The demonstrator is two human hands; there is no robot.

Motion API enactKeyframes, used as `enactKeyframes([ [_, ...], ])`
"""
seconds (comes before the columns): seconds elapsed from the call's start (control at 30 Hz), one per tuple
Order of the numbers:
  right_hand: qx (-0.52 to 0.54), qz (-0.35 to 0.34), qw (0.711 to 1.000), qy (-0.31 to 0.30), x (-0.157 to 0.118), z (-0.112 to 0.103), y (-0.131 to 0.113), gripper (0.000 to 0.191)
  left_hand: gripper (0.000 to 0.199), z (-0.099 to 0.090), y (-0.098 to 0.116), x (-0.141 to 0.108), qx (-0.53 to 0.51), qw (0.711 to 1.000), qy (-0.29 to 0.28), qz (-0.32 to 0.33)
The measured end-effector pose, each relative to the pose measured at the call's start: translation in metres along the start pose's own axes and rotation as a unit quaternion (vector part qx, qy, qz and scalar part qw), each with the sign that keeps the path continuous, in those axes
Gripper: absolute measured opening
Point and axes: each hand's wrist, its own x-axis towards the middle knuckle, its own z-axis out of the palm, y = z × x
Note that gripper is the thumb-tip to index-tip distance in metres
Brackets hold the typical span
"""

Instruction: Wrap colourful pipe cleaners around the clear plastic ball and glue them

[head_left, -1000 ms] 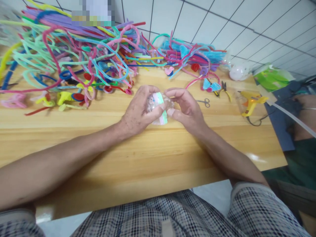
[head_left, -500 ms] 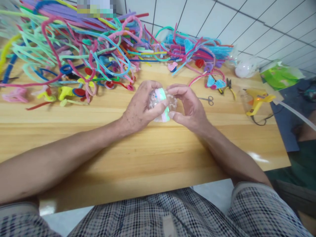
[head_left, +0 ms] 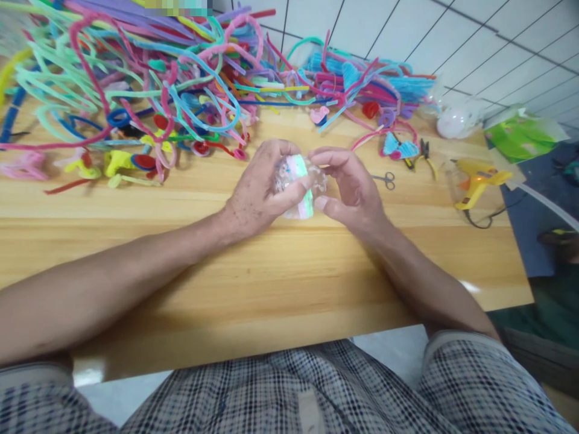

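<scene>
So, closest to the camera, well nearer than the clear plastic bundle [head_left: 297, 167], is the wearer's plaid shirt [head_left: 271, 392]. Next comes the bare near part of the wooden table [head_left: 271, 277], between shirt and bundle. The bundle itself is crinkly, see-through stuff with a shimmery pastel band round its middle — can't tell exactly what it is — and it sits between the two hands. The left hand [head_left: 260, 193] is wrapped round its left side, holding it, thumb laid across the band. The right hand [head_left: 355, 187] is curved at its right end, thumb and fingers apart; can't tell if they're actually gripping.

Just right of the bundle is a small pair of scissors [head_left: 389, 180], partly behind the right hand. Well right of it there's a yellow glue gun [head_left: 482, 176], and beyond it on the right, yellow-handled pliers [head_left: 425, 158]. Farther past it, mostly off to the left, is a huge tangle of pipe cleaners [head_left: 181, 90] — pink, mint, blue, purple, you name it. Farthest beyond it: white tiled wall [head_left: 434, 42].
</scene>
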Motion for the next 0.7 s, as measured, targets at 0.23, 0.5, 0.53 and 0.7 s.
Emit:
enactKeyframes([
  [0.23,0.004,0.004,1.000,0.018,0.000,0.002,-0.001,0.046,0.055,0.001,0.000,-0.002,-0.001,1.000,0.004,0.001],
  [0.5,-0.003,0.009,0.999,0.031,0.001,0.005,-0.001,0.051,0.060,0.001,0.001,0.000,0.001,1.000,0.004,0.016],
  [0.53,-0.003,0.006,0.999,0.031,0.001,0.005,0.000,0.051,0.061,0.001,0.000,0.000,-0.001,1.000,0.003,0.021],
  [0.7,-0.014,0.005,1.000,0.023,-0.001,0.003,0.000,0.050,0.060,0.000,-0.007,0.001,0.003,0.999,-0.009,0.035],
])
